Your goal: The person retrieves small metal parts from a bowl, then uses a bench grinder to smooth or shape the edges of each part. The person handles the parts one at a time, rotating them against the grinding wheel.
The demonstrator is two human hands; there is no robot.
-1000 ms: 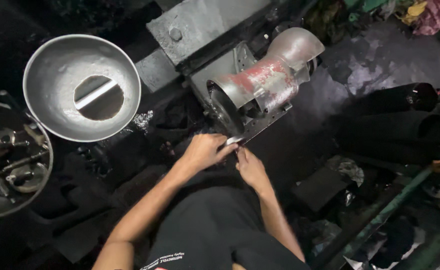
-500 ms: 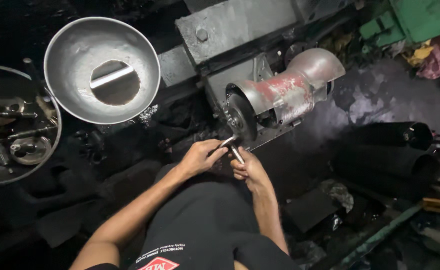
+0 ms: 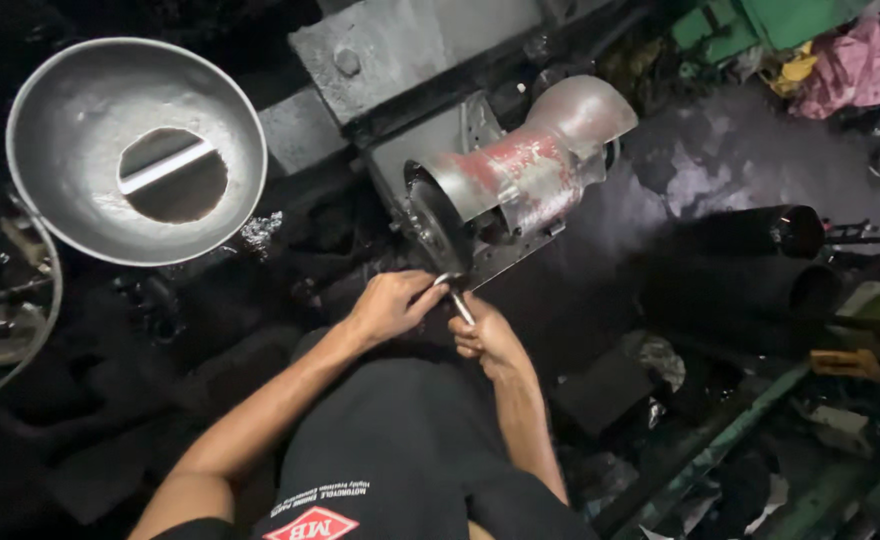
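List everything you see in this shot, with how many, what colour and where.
bench grinder: one, grey with worn red paint, centre, dark wheel facing the hands
metal piece: one, silvery, held at the wheel's lower edge
metal bowl: one, grey, holed bottom, upper left
round tray: one, grey, holding metal parts, left edge
steel block: one, grey, top centre
dark cylinders: two, black, right
pink cloth: one, top right
green frame: lower right
left hand: one, on the metal piece
right hand: one, gripping the piece's lower end
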